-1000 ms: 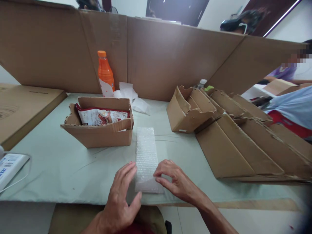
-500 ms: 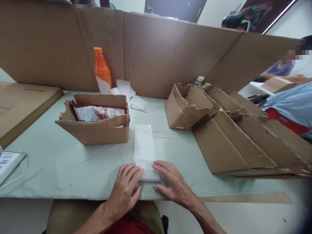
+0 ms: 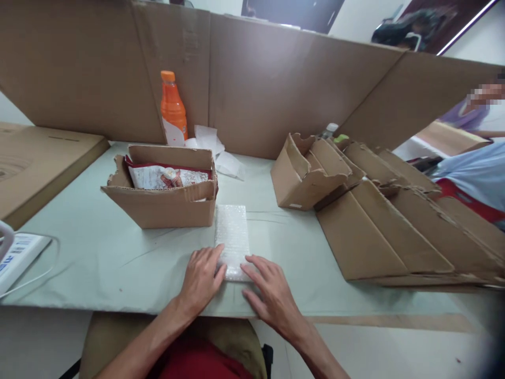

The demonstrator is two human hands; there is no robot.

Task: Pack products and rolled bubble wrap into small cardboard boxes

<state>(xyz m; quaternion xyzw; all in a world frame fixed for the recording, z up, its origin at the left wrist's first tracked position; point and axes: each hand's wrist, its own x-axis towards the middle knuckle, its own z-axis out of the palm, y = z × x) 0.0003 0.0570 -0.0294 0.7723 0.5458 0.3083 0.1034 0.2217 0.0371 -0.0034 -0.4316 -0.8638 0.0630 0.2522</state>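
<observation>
A clear bubble-wrap piece point(image 3: 232, 231) lies flat on the pale green table cover, its long side running away from me. My left hand point(image 3: 203, 276) rests palm down at its near left edge, fingertips touching the wrap and the thumb stretched toward it. At the near right edge is my right hand point(image 3: 268, 287), fingers spread, with the fingertips on or just beside the wrap. Neither hand grips anything. Just beyond and left of the wrap stands an open cardboard box point(image 3: 173, 208) holding a red-and-white printed packet point(image 3: 168, 177).
Several cut cardboard bins point(image 3: 379, 237) stand on the right. Behind the left box are an orange bottle point(image 3: 173, 110) and crumpled white papers point(image 3: 229, 164). A flat carton point(image 3: 51, 163) and a white device with a cable point(image 3: 23, 258) lie left. A cardboard wall point(image 3: 276, 89) closes the back.
The wrap's near end, which stuck out askew to the right, now lies in line with the rest. Both hands have shifted slightly, and the view has moved a little.
</observation>
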